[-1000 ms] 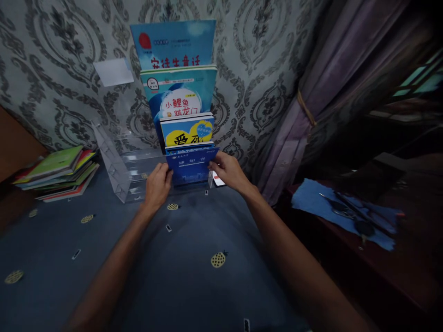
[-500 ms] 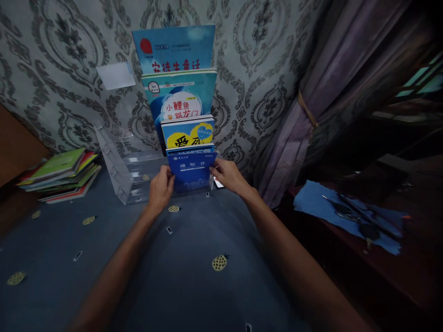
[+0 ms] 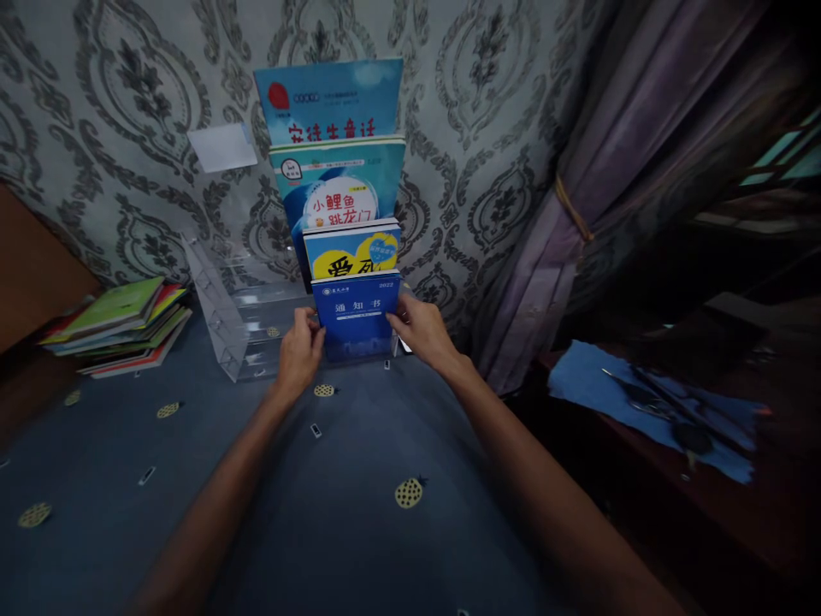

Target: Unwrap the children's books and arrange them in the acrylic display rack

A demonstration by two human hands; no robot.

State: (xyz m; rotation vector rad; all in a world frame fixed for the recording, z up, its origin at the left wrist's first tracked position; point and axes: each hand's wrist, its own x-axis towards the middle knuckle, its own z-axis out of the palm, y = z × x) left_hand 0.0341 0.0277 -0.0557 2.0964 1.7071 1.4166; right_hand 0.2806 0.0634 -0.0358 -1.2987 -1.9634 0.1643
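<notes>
A dark blue booklet with white lettering and "2022" stands upright in the front tier of a clear acrylic rack. My left hand grips its left edge, fingers curled and thumb along the cover. On the opposite edge, my right hand pinches the booklet between thumb and fingers. Behind it, stepped upward, rise a yellow-and-blue book, a teal book and a tall blue book with red characters. The rack's right end is mostly hidden by books and my right hand.
A stack of thin colourful books lies left of the rack. Patterned wallpaper rises behind, and a tied purple curtain hangs at right. Scissors and other dark items rest on a blue cloth at right.
The blue booklet's top edge now covers the lettered strip that showed just behind it. Both hands have kept hold of its sides. The whole view has shifted slightly.
</notes>
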